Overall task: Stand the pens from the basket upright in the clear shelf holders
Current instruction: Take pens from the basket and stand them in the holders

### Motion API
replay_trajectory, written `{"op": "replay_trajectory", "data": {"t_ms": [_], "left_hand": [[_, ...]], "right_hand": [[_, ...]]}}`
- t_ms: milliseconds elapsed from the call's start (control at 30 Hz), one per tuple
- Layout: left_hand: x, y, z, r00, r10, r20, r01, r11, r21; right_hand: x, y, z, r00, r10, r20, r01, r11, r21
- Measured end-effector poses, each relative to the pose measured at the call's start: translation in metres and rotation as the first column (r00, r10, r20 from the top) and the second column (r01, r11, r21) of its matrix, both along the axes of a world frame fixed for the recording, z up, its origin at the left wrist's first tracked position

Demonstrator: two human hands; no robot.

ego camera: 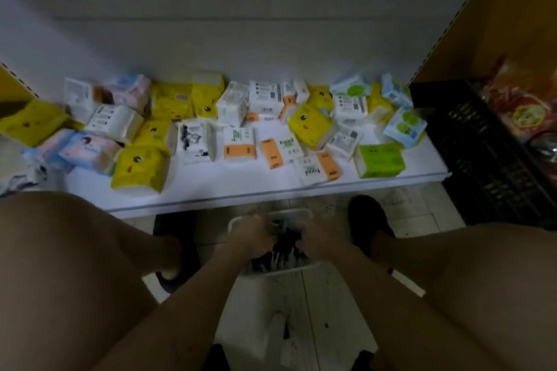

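A white basket [297, 213] stands on the tiled floor between my feet, below the low shelf. Dark and white pens [284, 245] lie heaped inside it. My left hand [253, 235] reaches into the basket's left half, its fingers curled down into the pile of pens. On the right half my right hand [321, 238] does the same, fingers curled among the pens. The image is dim and blurred, so how many pens each hand holds is hidden. No clear shelf holders are in view.
A low white shelf [241, 187] just beyond the basket carries several tissue packs [138, 170] in yellow, white, orange, pink and green. A black plastic crate [482, 153] stands at the right. My bare knees flank the basket, and dark shoes [369, 220] sit beside it.
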State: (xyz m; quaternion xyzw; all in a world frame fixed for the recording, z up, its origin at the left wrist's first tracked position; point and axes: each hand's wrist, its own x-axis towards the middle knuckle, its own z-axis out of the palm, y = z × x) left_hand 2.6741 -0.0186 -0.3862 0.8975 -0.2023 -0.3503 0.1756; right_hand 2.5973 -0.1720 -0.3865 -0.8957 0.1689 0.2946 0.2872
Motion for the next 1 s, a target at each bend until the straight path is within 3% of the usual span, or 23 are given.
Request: {"op": "replay_trajectory", "data": {"t_ms": [100,200,333,500,667,900,1000], "left_hand": [[0.000,0.004,-0.030,0.995,-0.028,-0.092,0.034,0.997,0.063],[-0.006,0.005,-0.063,0.990,0.002,-0.141,0.018,0.990,0.142],[-0.023,-0.011,-0.100,0.951,0.040,-0.306,-0.005,0.993,0.116],[-0.025,-0.040,-0.121,0.883,0.234,-0.407,-0.214,0.972,0.096],[-0.026,-0.049,-0.141,0.813,0.316,-0.489,-0.329,0.942,0.063],[-0.027,-0.039,-0.146,0.768,0.476,-0.429,-0.501,0.863,0.060],[-0.031,-0.033,-0.142,0.745,0.529,-0.406,-0.555,0.830,0.063]], "right_hand": [[-0.014,-0.001,-0.020,0.986,0.027,-0.164,-0.017,0.998,0.062],[-0.016,-0.011,-0.036,0.973,-0.022,-0.229,0.036,0.998,0.055],[-0.001,-0.030,-0.038,0.975,-0.067,-0.213,0.082,0.995,0.061],[0.014,-0.043,-0.052,0.969,-0.152,-0.194,0.167,0.984,0.060],[0.010,-0.044,-0.073,0.949,-0.202,-0.241,0.225,0.972,0.071],[-0.001,-0.041,-0.099,0.908,-0.292,-0.299,0.334,0.937,0.099],[0.009,-0.035,-0.114,0.928,-0.225,-0.296,0.268,0.957,0.113]]}}
